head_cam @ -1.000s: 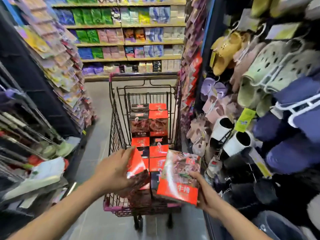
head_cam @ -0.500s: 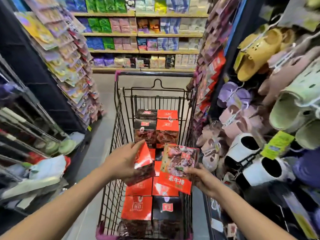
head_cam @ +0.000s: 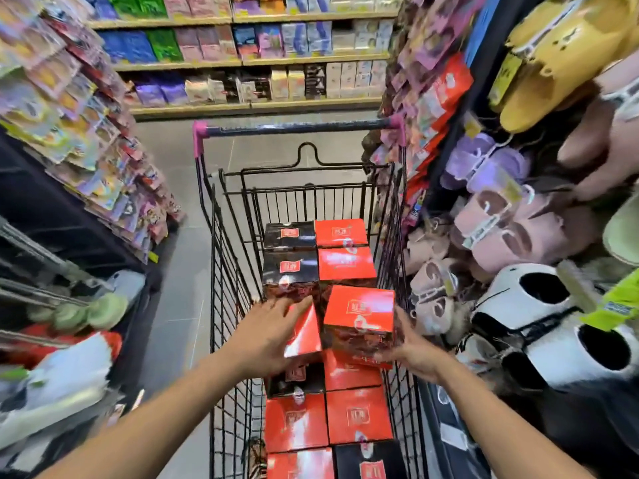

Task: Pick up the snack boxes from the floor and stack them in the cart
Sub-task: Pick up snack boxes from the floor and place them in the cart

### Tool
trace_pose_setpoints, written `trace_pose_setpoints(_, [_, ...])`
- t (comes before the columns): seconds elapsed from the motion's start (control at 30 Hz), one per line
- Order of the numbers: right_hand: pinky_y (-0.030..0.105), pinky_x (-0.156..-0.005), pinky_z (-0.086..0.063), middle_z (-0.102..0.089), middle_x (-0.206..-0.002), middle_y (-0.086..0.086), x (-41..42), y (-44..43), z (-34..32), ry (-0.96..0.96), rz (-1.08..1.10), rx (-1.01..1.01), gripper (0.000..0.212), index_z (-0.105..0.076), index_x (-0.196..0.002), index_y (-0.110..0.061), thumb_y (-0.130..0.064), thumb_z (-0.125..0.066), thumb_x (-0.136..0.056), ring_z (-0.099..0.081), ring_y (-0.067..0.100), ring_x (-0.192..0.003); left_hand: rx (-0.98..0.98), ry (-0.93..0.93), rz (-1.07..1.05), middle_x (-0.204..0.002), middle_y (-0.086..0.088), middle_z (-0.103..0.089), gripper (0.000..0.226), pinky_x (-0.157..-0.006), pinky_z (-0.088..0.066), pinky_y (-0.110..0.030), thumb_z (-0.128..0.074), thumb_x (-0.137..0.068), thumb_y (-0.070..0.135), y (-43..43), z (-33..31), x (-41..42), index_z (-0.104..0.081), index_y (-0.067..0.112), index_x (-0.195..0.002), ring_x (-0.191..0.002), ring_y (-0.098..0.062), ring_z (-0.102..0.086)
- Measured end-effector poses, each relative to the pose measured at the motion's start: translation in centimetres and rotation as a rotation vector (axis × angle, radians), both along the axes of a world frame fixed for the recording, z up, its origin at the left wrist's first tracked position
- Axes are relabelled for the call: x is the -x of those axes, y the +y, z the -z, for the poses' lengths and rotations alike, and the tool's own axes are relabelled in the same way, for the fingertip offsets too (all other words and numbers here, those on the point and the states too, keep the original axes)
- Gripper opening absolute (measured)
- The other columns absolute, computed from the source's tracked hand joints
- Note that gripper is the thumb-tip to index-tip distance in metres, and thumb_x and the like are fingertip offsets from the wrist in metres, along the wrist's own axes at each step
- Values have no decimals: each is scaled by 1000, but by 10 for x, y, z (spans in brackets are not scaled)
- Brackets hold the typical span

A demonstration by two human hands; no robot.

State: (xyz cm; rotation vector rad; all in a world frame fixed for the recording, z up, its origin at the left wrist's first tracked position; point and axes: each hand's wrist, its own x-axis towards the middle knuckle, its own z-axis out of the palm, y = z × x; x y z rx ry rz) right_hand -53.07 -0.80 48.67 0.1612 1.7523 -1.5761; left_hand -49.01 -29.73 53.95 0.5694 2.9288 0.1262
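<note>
A black wire shopping cart (head_cam: pixel 221 257) with a pink-capped handle stands in the aisle in front of me. Several red and black snack boxes (head_cam: pixel 359 414) lie packed in two rows on its floor, with a second layer at the far end. My left hand (head_cam: pixel 266 335) grips a red snack box (head_cam: pixel 306 333) tilted on edge over the left row. My right hand (head_cam: pixel 413 352) holds another red box (head_cam: pixel 359 314) upright over the right row, its red top facing me.
Hanging slippers (head_cam: pixel 511 219) crowd the rack close on the right of the cart. Packets hang on a rack (head_cam: pixel 86 108) to the left, with low shelves of goods below. Grey floor (head_cam: pixel 179 271) runs along the cart's left side to far shelves (head_cam: pixel 249 63).
Both hands have moved forward and down into the cart with their boxes. The right-hand box has turned so its red top faces up. The view has come closer over the cart.
</note>
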Motion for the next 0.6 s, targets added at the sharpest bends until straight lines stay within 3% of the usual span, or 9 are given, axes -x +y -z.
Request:
trace_pose_setpoints(0.07, [35, -99, -47, -49, -138, 3, 7, -3, 9, 26, -52, 5, 112, -15, -146, -33, 17, -73, -65, -52, 18, -122, -5, 33, 37, -122, -5, -50, 103, -93, -44, -37, -54, -72, 73, -5, 7, 10, -12, 21, -149, -108, -24, -50])
trace_pose_setpoints(0.17, [21, -90, -50, -46, -144, 1, 16, -10, 13, 80, -118, 4, 108, -15, -151, -32, 9, -76, -71, -49, 10, -125, 47, 52, 73, -136, -13, -45, 96, -103, -39, -44, -61, -73, 66, -8, 15, 23, -18, 23, -148, -122, -30, -45])
trace_pose_setpoints(0.23, [14, -89, -46, -46, -143, -3, 17, -15, 9, 130, -139, -36, 107, -17, -152, -29, -11, -83, -70, -48, 2, -122, 69, 53, 46, -147, -15, -37, 90, -110, -31, -48, -65, -74, 62, -8, 21, 25, -26, 26, -147, -134, -35, -36])
trace_pose_setpoints(0.3, [15, -99, -41, -50, -137, -10, 17, -19, 5, 198, -149, -91, 108, -25, -147, -31, -34, -85, -58, -49, -6, -121, 75, 27, 41, -153, -15, -29, 97, -110, -29, -51, -72, -69, 55, -8, 28, 19, -25, 22, -148, -139, -35, -32])
trace_pose_setpoints(0.4, [24, -103, -41, -56, -126, -16, 20, -23, 0, 234, -126, -102, 101, -31, -133, -46, -37, -88, -50, -55, -11, -112, 87, 33, 39, -155, -15, -25, 108, -110, -23, -53, -77, -64, 51, -8, 37, 7, -21, 19, -150, -141, -34, -26])
trace_pose_setpoints(0.43, [24, -101, -43, -57, -126, -14, 22, -26, -2, 235, -101, -96, 104, -28, -137, -46, -41, -87, -51, -57, -7, -111, 81, 33, 15, -157, -14, -19, 109, -111, -18, -53, -75, -65, 55, -8, 38, 6, -18, 23, -151, -143, -34, -18])
trace_pose_setpoints(0.5, [21, -96, -46, -58, -127, -13, 25, -31, -6, 226, -47, -85, 111, -22, -145, -39, -51, -84, -54, -60, -5, -109, 32, 15, -86, -159, -10, 10, 108, -116, -4, -53, -64, -72, 65, -7, 38, 7, 3, 37, -151, -145, -32, 10])
trace_pose_setpoints(0.53, [26, -98, -47, -57, -130, -11, 26, -35, -8, 225, -26, -93, 111, -21, -146, -39, -58, -82, -55, -60, -2, -112, -5, -30, -176, -156, -7, 24, 106, -116, 4, -53, -58, -74, 70, -6, 36, 9, 13, 41, -148, -143, -31, 22])
trace_pose_setpoints(0.6, [45, -108, -41, -45, -147, -5, 28, -40, -9, 217, 5, -152, 118, -13, -148, -44, -73, -79, -54, -50, 12, -129, -74, -92, -347, -152, -6, 33, 110, -112, 9, -52, -56, -71, 74, -6, 31, 16, 19, 44, -145, -141, -34, 25])
